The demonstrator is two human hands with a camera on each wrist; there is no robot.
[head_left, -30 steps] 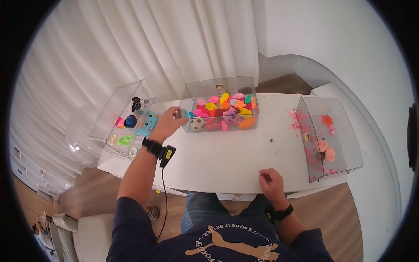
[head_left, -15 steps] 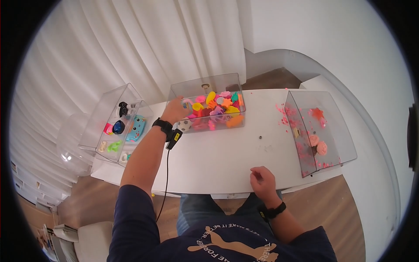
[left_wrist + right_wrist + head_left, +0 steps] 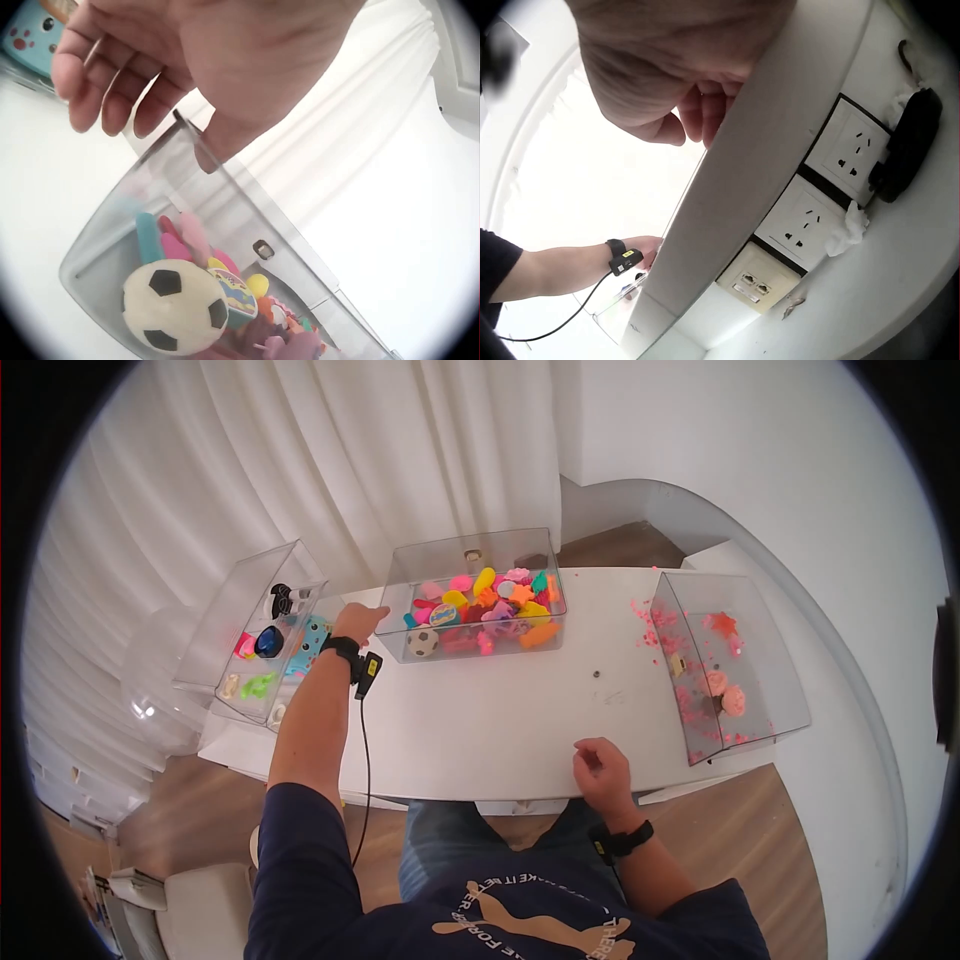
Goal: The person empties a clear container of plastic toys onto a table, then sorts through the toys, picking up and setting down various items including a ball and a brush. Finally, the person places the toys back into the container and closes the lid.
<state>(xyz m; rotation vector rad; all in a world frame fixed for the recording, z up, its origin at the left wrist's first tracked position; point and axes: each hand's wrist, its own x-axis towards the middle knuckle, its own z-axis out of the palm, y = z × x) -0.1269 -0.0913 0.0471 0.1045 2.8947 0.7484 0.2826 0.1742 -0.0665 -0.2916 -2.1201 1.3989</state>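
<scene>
My left hand (image 3: 358, 624), empty with relaxed fingers, hovers at the left end of the middle clear bin (image 3: 480, 622). In the left wrist view the hand (image 3: 202, 64) is over the bin's corner, and inside lie a soccer ball (image 3: 175, 306), a teal stick (image 3: 148, 238) and a small box with a coloured picture (image 3: 237, 292). That picture box (image 3: 443, 614) rests on the colourful toys in the head view. My right hand (image 3: 604, 778) hangs loosely curled and empty near the table's front edge; the right wrist view shows its fingers (image 3: 705, 112) beside that edge.
A clear bin (image 3: 215, 660) at the left holds a blue face-patterned case (image 3: 310, 644), a dark blue round thing (image 3: 268, 642) and green pieces (image 3: 257, 686). The right bin (image 3: 770, 670) holds flower-like pieces (image 3: 734, 701). Pink bits (image 3: 645, 622) and a small dark object (image 3: 597, 674) lie on the table.
My left hand reached into the middle bin, let go of the small picture box there, and has moved back left, out over its end. My right hand has stayed nearly still.
</scene>
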